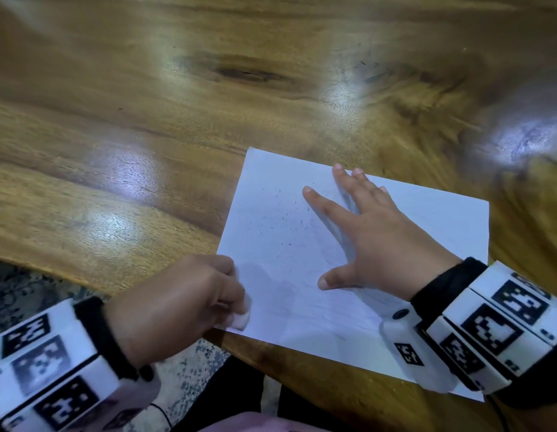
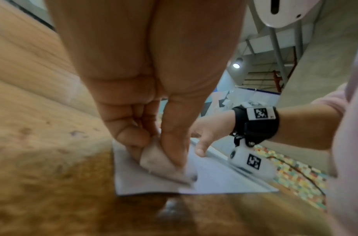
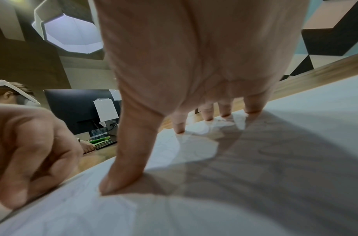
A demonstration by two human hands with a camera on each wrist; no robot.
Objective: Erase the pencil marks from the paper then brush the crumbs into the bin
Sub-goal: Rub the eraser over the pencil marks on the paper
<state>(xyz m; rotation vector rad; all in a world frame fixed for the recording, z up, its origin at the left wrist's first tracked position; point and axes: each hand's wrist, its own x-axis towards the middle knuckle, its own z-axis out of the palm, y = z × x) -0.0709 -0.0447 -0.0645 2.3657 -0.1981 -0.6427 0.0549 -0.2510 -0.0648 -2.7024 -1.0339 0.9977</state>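
A white sheet of paper [image 1: 302, 294] lies on the wooden table [image 1: 146, 120], near its front edge. Small dark eraser crumbs [image 1: 286, 216] are scattered over the paper's upper left part. My left hand [image 1: 190, 304] pinches a white eraser [image 1: 242, 319] at the paper's near left corner; the left wrist view shows the eraser [image 2: 160, 161] held between thumb and fingers and touching the paper [image 2: 224, 178]. My right hand [image 1: 370, 235] lies flat with spread fingers on the paper, pressing it down. In the right wrist view faint pencil traces [image 3: 275, 151] show on the paper [image 3: 174, 215].
A few crumbs [image 1: 364, 65] also lie on the bare wood beyond the paper. The table's front edge [image 1: 115, 288] runs just left of my left hand, with speckled floor [image 1: 193, 363] below. No bin is in view.
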